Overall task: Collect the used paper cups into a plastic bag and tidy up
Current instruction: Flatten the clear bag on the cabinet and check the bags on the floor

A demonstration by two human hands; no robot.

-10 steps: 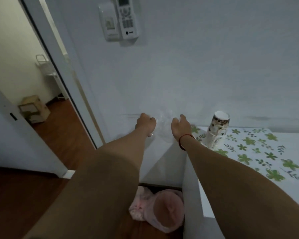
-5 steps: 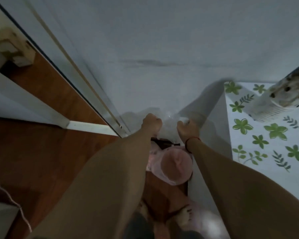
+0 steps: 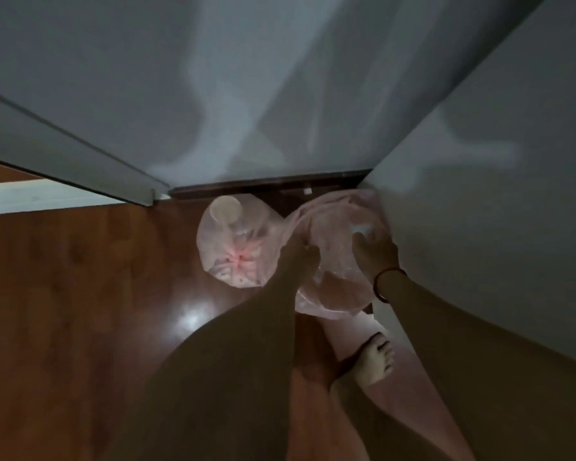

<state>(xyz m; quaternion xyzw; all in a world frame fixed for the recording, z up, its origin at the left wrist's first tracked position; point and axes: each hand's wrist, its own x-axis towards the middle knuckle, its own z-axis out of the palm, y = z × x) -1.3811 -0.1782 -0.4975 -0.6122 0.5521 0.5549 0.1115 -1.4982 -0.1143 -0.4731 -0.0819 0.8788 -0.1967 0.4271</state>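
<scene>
A tied pink translucent plastic bag (image 3: 233, 247) filled with paper cups lies on the wooden floor by the wall. Right of it a second pink plastic bag (image 3: 333, 287) bulges against the white cabinet side. My left hand (image 3: 300, 252) pinches this second bag at its left edge. My right hand (image 3: 374, 252), with a red band on the wrist, grips the bag's right side close to the cabinet. Its contents are too dim to make out.
A white cabinet side (image 3: 499, 201) rises at the right. The grey wall (image 3: 246, 94) with a dark skirting board (image 3: 266, 188) is ahead, a door frame (image 3: 80, 168) at the left. My bare foot (image 3: 374, 362) stands on the floor (image 3: 80, 311) below the bags.
My view has tilted down from the table top to the floor. Both hands have dropped from table height to the pink bag beside the cabinet and taken hold of it.
</scene>
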